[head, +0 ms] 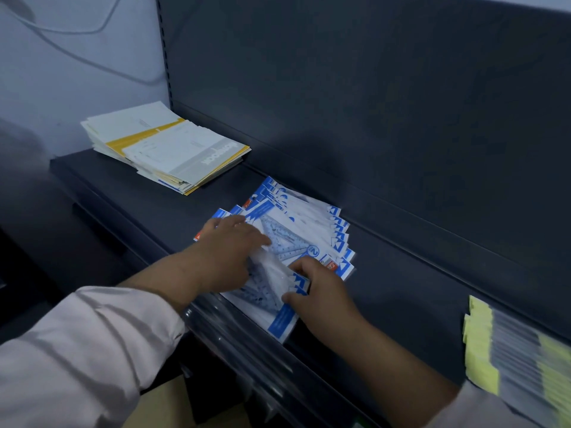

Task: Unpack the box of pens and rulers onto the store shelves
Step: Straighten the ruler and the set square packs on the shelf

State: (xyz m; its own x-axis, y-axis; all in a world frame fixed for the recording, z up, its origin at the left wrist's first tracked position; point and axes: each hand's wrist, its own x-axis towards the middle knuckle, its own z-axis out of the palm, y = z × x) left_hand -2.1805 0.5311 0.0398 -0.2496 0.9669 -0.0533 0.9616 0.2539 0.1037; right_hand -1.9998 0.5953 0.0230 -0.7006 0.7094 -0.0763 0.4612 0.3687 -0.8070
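Note:
A fanned pile of blue-and-white ruler packs [312, 223], each showing a clear set square, lies on the dark shelf [411, 291]. My left hand [228, 251] lies flat on the pile's left side, fingers spread over the top pack. My right hand [318, 288] pinches the near edge of the frontmost ruler pack [272, 304], which juts over the shelf's front edge. No box and no pens are in view.
A stack of white and yellow notebooks [167, 146] sits at the shelf's far left end. Packs with yellow header cards [519, 356] lie at the right end, blurred. The dark back panel [370, 103] rises behind the shelf. Lower shelving shows below the front edge.

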